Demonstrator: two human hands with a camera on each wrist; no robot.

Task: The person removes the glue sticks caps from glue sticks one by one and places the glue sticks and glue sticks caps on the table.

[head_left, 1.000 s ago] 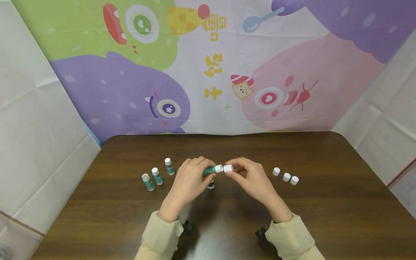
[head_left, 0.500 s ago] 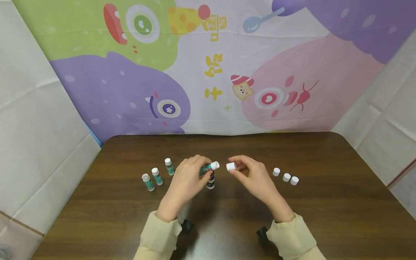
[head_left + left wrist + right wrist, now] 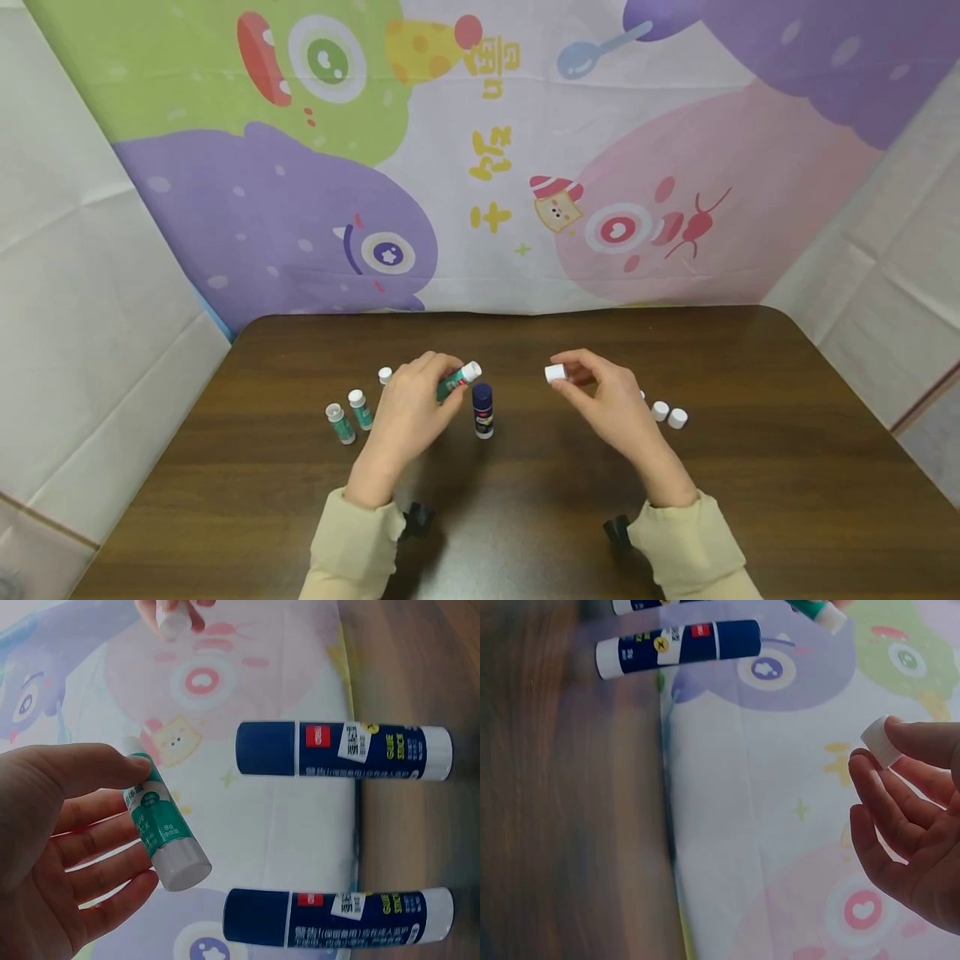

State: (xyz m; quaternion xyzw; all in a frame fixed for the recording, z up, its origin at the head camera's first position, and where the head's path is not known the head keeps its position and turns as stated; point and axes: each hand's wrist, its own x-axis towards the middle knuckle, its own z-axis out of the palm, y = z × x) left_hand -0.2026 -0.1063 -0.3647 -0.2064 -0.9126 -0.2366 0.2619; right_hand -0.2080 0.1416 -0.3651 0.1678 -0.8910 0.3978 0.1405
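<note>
My left hand (image 3: 411,406) holds a green glue stick (image 3: 156,806) between thumb and fingers, its uncapped white end tilted up to the right in the head view. Off to the right, my right hand (image 3: 611,406) pinches a white cap (image 3: 556,373) by thumb and fingertips; the right wrist view shows the same cap (image 3: 883,742) at the fingertips. Cap and glue stick are well apart, both above the table. Between the hands a navy glue stick (image 3: 483,411) stands upright with its cap on. The left wrist view shows two navy glue sticks (image 3: 341,750), one beside the other.
Left of the left hand, several uncapped green glue sticks (image 3: 341,423) stand in a slanting row, one partly hidden by the hand. White caps (image 3: 661,411) lie right of the right hand, one mostly covered. A cartoon cloth (image 3: 495,158) hangs behind the brown table (image 3: 525,517).
The hands have drawn apart: the left moved left with the green glue stick, the right moved right with the white cap. The navy glue stick between them has come into full view.
</note>
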